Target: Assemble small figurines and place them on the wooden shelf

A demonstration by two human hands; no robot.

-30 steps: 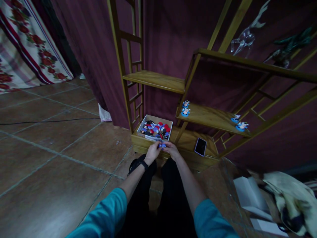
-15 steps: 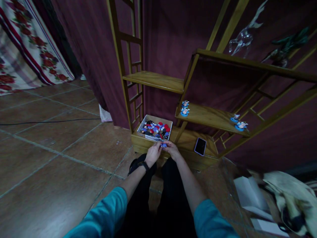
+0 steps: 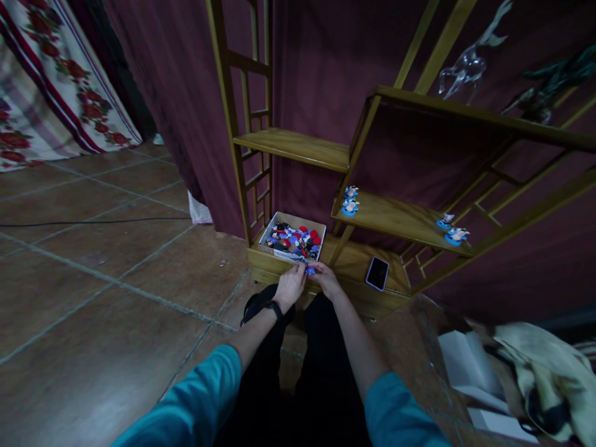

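From my remote view I can read no text, label, brand, number or sign anywhere in the frame; the marks along the front wall of the white box [image 3: 282, 254], near the middle of the frame, are too small and blurred for me to make out as letters or anything else
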